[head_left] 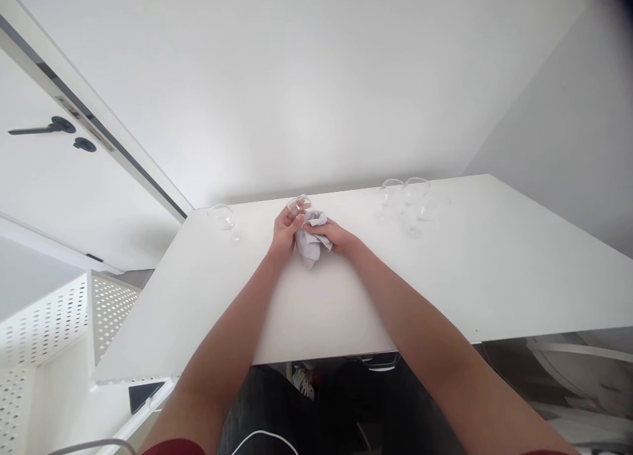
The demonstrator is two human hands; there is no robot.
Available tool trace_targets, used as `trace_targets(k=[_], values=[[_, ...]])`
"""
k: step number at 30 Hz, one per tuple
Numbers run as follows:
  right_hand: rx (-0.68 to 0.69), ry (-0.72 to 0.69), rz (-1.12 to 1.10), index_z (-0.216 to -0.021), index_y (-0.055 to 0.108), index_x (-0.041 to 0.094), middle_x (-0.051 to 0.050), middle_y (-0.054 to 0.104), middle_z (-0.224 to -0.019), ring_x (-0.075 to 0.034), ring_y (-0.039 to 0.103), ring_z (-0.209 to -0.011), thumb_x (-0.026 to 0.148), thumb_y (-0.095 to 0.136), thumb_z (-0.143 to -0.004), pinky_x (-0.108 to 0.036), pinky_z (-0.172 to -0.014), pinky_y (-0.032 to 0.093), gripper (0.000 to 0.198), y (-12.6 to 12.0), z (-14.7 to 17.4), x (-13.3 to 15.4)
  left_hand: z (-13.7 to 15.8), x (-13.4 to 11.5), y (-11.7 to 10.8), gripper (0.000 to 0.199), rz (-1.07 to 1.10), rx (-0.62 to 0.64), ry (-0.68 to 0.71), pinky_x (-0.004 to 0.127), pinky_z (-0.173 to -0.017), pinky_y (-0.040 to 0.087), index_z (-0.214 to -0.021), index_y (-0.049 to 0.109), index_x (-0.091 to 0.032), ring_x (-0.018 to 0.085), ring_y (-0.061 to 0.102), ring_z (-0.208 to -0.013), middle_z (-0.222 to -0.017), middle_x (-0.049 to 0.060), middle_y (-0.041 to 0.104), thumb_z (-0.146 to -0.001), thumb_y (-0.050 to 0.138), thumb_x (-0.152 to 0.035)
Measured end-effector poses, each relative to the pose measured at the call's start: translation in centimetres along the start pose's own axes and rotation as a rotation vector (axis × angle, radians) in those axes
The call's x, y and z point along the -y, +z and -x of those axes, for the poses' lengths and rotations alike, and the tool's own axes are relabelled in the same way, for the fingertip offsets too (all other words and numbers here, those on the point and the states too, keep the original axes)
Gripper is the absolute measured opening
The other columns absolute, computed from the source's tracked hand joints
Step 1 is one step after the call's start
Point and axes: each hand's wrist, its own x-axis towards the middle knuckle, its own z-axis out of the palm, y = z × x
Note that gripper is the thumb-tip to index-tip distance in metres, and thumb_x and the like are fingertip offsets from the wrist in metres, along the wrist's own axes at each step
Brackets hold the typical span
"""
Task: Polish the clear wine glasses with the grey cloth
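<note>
My left hand (285,229) is closed around a clear glass (299,205), whose round rim shows above the fingers. A light grey cloth (309,242) is bunched against the glass, and my right hand (332,233) grips it with the thumb on top. The cloth's lower end hangs down over the white table. Both hands meet near the table's far side. The lower part of the held glass is hidden by the cloth and fingers.
A stemmed glass (222,219) stands to the left on the white table (316,316). Several more clear glasses (415,192) are grouped at the right. Behind the table rises a white wall (306,79). A door with a black handle (62,125) is at the left.
</note>
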Motion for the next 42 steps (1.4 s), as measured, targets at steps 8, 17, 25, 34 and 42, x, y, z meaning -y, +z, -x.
trace_targets(k=[8,17,25,34,42], values=[[0.040,-0.016,-0.060,-0.095,0.071,0.018,-0.003,0.072,-0.088,-0.018,0.067,-0.081,0.035,0.093,-0.065,-0.030,-0.073,0.055,0.041,0.3,0.3,0.4,-0.1,-0.2,-0.1,0.050,0.009,-0.029,-0.019,0.044,-0.103,0.052,-0.118,0.072,-0.020,0.031,0.068,-0.119,-0.130,0.015,0.070,-0.079,0.083,-0.049],[-0.077,0.079,-0.222,-0.076,0.060,0.021,0.001,0.057,-0.058,-0.014,0.050,-0.050,0.059,0.074,-0.076,-0.026,-0.042,0.035,0.041,-0.1,0.1,0.9,-0.4,0.2,-0.3,0.052,0.044,-0.045,-0.037,0.047,-0.102,0.052,-0.117,0.071,-0.019,0.033,0.067,-0.120,-0.133,0.017,0.068,-0.080,0.081,-0.054],[-0.062,0.012,-0.109,-0.093,0.071,0.018,-0.004,0.072,-0.087,-0.018,0.064,-0.077,0.040,0.087,-0.070,-0.029,-0.068,0.050,0.035,0.0,-0.4,0.3,-0.6,0.6,-0.6,0.051,0.061,-0.087,-0.032,0.047,-0.102,0.051,-0.116,0.071,-0.018,0.032,0.066,-0.120,-0.132,0.018,0.069,-0.080,0.081,-0.052],[-0.022,-0.078,0.156,-0.094,0.072,0.017,-0.003,0.072,-0.088,-0.018,0.063,-0.080,0.046,0.087,-0.071,-0.029,-0.074,0.049,0.040,-0.1,-0.7,-0.2,-0.4,0.2,-0.6,0.053,0.012,-0.097,-0.015,0.045,-0.102,0.052,-0.119,0.071,-0.022,0.031,0.067,-0.119,-0.132,0.015,0.068,-0.077,0.084,-0.051],[-0.233,-0.195,0.246,-0.079,0.068,0.017,0.000,0.067,-0.076,-0.015,0.058,-0.072,0.058,0.079,-0.075,-0.028,-0.070,0.045,0.042,-0.1,-1.2,-0.6,-0.7,0.6,-0.8,0.054,0.020,-0.129,0.046,0.041,-0.105,0.049,-0.124,0.069,-0.024,0.027,0.063,-0.123,-0.133,0.012,0.068,-0.077,0.085,-0.046]])
